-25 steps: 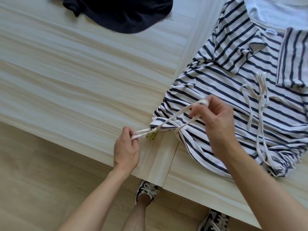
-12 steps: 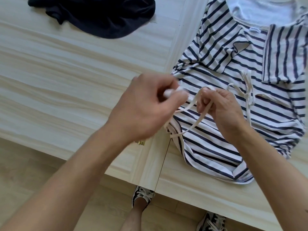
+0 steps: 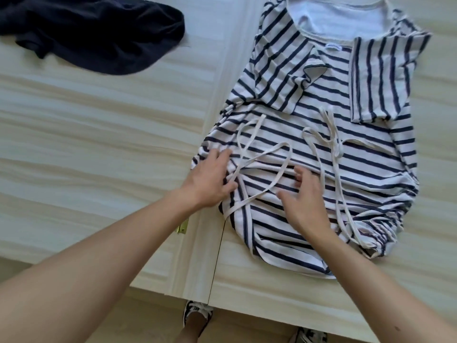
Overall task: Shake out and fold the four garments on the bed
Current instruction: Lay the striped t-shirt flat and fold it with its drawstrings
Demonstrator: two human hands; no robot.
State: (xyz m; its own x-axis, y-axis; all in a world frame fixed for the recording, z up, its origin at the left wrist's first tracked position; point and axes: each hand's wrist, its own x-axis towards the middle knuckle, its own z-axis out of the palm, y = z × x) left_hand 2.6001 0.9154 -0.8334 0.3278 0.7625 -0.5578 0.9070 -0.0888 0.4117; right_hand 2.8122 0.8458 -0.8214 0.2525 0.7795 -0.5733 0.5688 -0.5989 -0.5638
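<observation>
- The striped garment (image 3: 321, 149) lies flat on the bed surface (image 3: 99, 149), filling the frame from 12 to 4 o'clock. Its neckline is at 12 and its gathered hem at 5.
- Both sleeves are turned in over the body, one at 1 o'clock and one near the centre top.
- The left white tie (image 3: 262, 167) now lies in loose loops across the stripes at the garment's 8 o'clock side. A second ago it was pulled taut off the hem, pinched at both ends, and half a second ago it was being worked between the two hands.
- A second tie (image 3: 331, 142) is coiled on the cloth toward 3 o'clock, with its tail running down to the hem.
- The left hand (image 3: 210, 181) has let go of the tie. Its fingers are straight and spread, resting on the garment's 9 o'clock edge and holding nothing.
- The right hand (image 3: 304, 201) is also empty, palm down with relaxed fingers on or just over the lower middle of the cloth. I cannot tell whether it touches.
- With the ties laid inside the outline, this garment looks ready for its lengthwise or hem-to-neck fold.
- A dark garment (image 3: 99, 33) lies crumpled at 10 o'clock, well apart and not yet folded. The other two garments are out of view.
- Two shoes (image 3: 197, 315) show on the floor at 6 o'clock.
</observation>
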